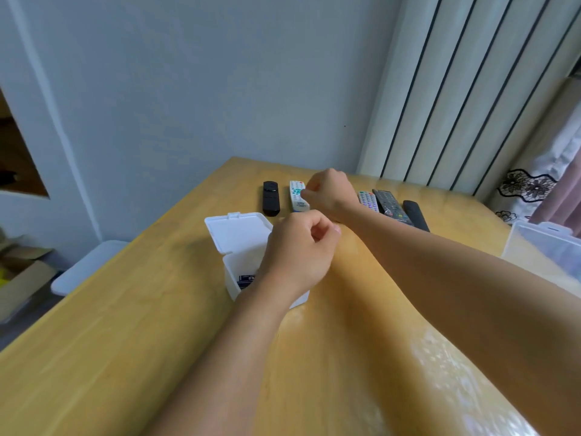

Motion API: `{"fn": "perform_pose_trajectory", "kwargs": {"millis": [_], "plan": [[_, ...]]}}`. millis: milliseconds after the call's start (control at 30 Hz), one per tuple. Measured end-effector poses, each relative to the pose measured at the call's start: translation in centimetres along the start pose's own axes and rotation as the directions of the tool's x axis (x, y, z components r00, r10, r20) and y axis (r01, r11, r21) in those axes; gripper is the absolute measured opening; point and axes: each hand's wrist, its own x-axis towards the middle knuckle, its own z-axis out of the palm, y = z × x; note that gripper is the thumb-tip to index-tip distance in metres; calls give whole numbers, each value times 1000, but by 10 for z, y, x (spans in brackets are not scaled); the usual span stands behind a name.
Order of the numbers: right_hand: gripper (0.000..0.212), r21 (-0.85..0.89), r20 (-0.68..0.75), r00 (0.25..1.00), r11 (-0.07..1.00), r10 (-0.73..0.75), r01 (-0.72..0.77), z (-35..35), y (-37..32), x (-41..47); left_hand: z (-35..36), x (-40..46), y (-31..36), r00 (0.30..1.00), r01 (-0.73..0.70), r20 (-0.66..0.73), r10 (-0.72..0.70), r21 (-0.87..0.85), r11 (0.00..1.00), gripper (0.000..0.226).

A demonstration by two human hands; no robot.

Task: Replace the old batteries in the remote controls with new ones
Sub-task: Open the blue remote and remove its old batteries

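A white plastic remote control with coloured buttons [297, 196], long axis pointing away, is touched by the curled fingers of the right hand [327, 191]; the left hand [298, 250], loosely curled, appears empty.

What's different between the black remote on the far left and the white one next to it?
The black remote is plain and dark, with hardly any buttons showing; the white remote is covered in small coloured buttons. The black remote lies untouched, while the right hand reaches over the white remote and hides part of it. The black remote also looks a little shorter. Both lie flat on the table, side by side, pointing the same way.
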Motion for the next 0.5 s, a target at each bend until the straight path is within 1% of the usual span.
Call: {"fn": "perform_pose_trajectory", "kwargs": {"millis": [33, 100, 167, 233, 300, 367, 400, 467, 500], "plan": [[25, -33, 32, 999, 999, 25, -24, 3, -9, 5, -1, -1, 0, 1000, -16, -7, 16, 21, 1000, 17], [23, -126, 114, 990, 989, 89, -74, 10, -22, 12, -1, -1, -1, 999, -28, -19, 28, 24, 999, 17], [20, -147, 162, 977, 982, 142, -118, 17, -27, 16, -2, -1, -1, 999, -38, -27, 39, 18, 999, 17], [24, -135, 163, 971, 979, 175, -153, 22, -27, 19, -2, -1, -1, 999, -42, -24, 42, 13, 999, 17], [28, -109, 126, 974, 979, 186, -173, 25, -28, 20, -2, 0, -1, 999, -45, -18, 45, 13, 999, 17], [31, -21, 85, 973, 976, 216, -215, 20, -28, 19, -2, 0, -2, 998, -54, -24, 55, 10, 998, 17], [33, 52, 62, 968, 967, 245, -248, 12, -29, 17, -2, -1, -1, 997, -65, -33, 66, 16, 998, 17], [34, 247, -16, 951, 923, 309, -295, -16, -28, 5, -1, 1, -3, 996, -78, -37, 79, 27, 997, 19], [32, 352, -49, 942, 888, 333, -295, -34, -26, -5, 0, 1, -4, 996, -84, -38, 85, 31, 996, 21]]}}
